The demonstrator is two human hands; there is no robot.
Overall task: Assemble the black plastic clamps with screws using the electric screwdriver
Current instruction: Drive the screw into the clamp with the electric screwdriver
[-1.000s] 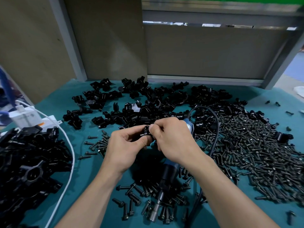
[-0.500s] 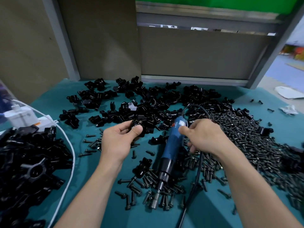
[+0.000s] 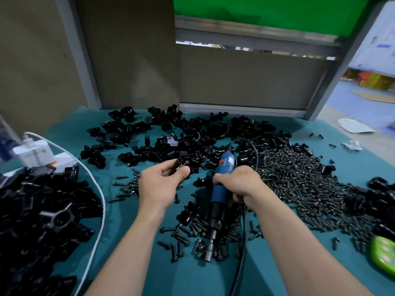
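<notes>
Above the teal tabletop (image 3: 132, 242), a black clamp (image 3: 182, 165) is pinched in the grip of the left hand (image 3: 162, 186) and raised, seemingly so its screw hole can be reached. The electric screwdriver (image 3: 222, 189) is enclosed in the closed grip of the right hand (image 3: 239, 184), its tip lying among loose screws (image 3: 299, 182), probably ready for lifting.
</notes>
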